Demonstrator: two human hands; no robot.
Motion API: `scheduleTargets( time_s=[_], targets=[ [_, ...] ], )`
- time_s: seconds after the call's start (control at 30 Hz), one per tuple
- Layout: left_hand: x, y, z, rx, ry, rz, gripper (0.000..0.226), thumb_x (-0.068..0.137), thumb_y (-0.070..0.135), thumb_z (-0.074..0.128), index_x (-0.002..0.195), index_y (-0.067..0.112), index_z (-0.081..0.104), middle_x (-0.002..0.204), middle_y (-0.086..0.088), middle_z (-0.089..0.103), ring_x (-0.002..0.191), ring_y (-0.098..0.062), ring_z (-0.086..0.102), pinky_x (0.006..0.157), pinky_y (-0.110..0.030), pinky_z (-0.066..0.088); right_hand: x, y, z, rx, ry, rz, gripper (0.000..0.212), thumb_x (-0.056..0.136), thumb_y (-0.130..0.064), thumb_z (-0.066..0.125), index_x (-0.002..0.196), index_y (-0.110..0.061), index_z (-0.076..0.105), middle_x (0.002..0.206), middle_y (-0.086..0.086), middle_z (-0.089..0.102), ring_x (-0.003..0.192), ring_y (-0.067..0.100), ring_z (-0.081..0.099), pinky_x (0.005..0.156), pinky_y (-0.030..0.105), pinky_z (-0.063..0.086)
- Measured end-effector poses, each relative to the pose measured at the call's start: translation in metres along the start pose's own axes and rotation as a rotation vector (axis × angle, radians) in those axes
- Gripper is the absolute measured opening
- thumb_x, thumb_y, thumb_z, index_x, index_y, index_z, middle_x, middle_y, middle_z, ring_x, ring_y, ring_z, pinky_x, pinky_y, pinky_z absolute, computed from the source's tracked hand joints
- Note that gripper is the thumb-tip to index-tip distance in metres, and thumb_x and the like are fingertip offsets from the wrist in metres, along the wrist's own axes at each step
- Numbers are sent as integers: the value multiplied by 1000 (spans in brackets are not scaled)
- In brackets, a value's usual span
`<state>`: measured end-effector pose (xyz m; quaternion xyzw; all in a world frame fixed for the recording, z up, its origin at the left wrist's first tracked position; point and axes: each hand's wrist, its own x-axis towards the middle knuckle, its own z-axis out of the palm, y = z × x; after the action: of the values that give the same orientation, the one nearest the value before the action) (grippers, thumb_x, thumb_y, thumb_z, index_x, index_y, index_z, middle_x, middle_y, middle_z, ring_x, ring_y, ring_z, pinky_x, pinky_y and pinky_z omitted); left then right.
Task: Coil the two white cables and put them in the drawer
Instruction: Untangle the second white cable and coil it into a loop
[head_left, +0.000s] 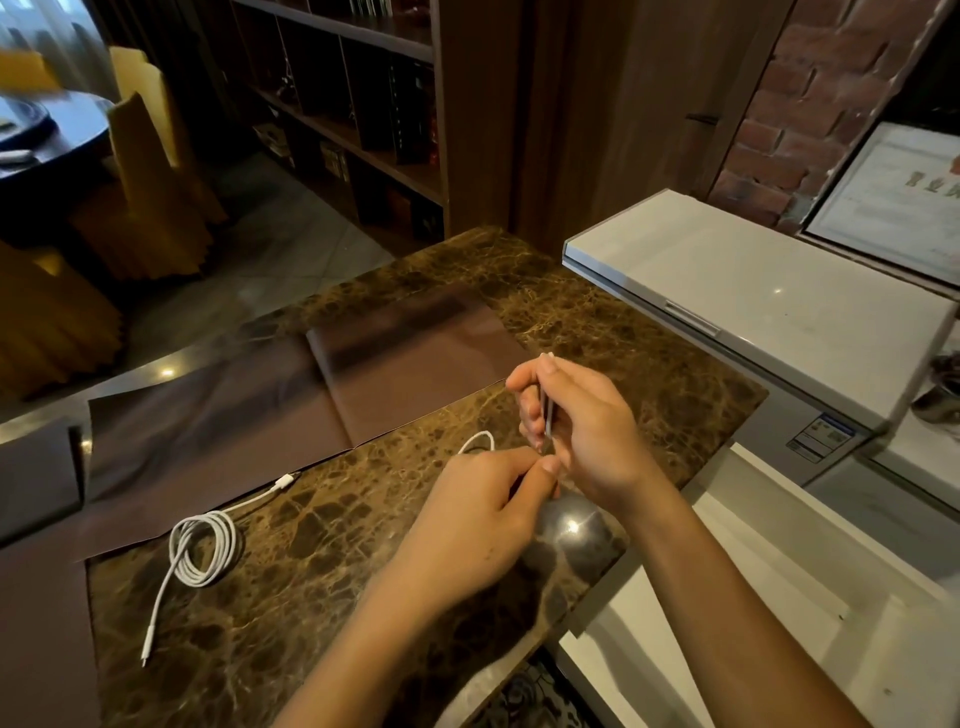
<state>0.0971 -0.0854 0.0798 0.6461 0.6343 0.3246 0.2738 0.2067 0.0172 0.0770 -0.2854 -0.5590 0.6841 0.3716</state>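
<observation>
Your right hand (576, 415) pinches one white cable (480, 433) upright, axis 12 to 6 o'clock; your left hand (478, 514) pinches its lower run. The second cable (229, 545) lies loosely coiled on the table (363, 597) at 9 o'clock, nearer your left hand.

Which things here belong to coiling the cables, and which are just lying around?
Job: cable being coiled, held in the left hand and right hand; second cable, loosely looped on the counter.
Lying about: brown cloth; white appliance; framed certificate; yellow chairs.
</observation>
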Motion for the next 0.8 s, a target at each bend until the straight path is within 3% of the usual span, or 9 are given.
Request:
scheduleTargets(
  time_s=[0.13, 0.23, 0.37, 0.47, 0.53, 0.6, 0.67, 0.8],
  targets=[
    [8, -1, -11, 31, 30, 56, 44, 104, 40, 47, 72, 18, 66, 55, -3, 59, 51, -16, 54, 52, -29, 45, -8, 6, -1, -208, -21, 7, 36, 105, -31, 41, 92, -12, 68, 71, -3, 59, 63, 9, 54, 58, 22, 47],
    [15, -1, -24, 59, 55, 85, 46, 104, 42, 46, 72, 23, 71, 51, 4, 56, 48, -9, 53, 49, -18, 38, -13, 9, 1, -229, -49, 34, 43, 109, -27, 36, 90, -9, 69, 73, 1, 65, 65, 9, 60, 59, 23, 47],
    [27, -3, -36, 81, 69, 103, 50, 104, 49, 46, 62, 33, 70, 45, 11, 53, 47, -7, 52, 51, -14, 34, -18, 12, 6, -137, -30, 71, 46, 111, -29, 35, 84, -15, 70, 65, -8, 64, 61, 6, 56, 56, 24, 43],
    [37, -4, -42, 78, 76, 106, 50, 102, 49, 49, 67, 27, 77, 51, 14, 66, 52, -2, 61, 56, -12, 41, -19, 18, 10, -140, 10, 131, 41, 99, -37, 45, 80, -8, 67, 60, -5, 58, 57, 11, 50, 54, 31, 38],
    [44, -8, -44, 66, 83, 106, 54, 101, 51, 50, 66, 21, 76, 55, 5, 71, 55, -5, 66, 60, -23, 52, -22, 21, 15, -207, 12, 138, 37, 93, -35, 45, 68, -15, 64, 57, -3, 58, 56, 13, 50, 57, 37, 39],
    [52, -12, -44, 58, 115, 115, 62, 100, 53, 51, 59, 11, 69, 49, -3, 66, 49, -12, 63, 58, -36, 55, -25, 22, 21, -227, 0, 131, 47, 101, -34, 43, 61, -27, 67, 57, -4, 59, 54, 12, 51, 56, 35, 40],
    [61, -16, -43, 51, 165, 137, 67, 100, 51, 53, 51, 6, 58, 45, -10, 54, 41, -13, 49, 51, -37, 46, -28, 19, 26, -184, -25, 141, 58, 109, -32, 37, 63, -31, 71, 59, -6, 58, 55, 11, 47, 55, 30, 38],
    [75, -22, -37, -118, 198, 161, 70, 100, 47, 54, 48, 2, 44, 44, -13, 39, 42, -13, 33, 50, -40, 38, -32, 17, 30, -107, -83, 194, 50, 109, -36, 37, 79, -15, 71, 60, -5, 52, 55, 11, 45, 54, 26, 36]
  ],
)
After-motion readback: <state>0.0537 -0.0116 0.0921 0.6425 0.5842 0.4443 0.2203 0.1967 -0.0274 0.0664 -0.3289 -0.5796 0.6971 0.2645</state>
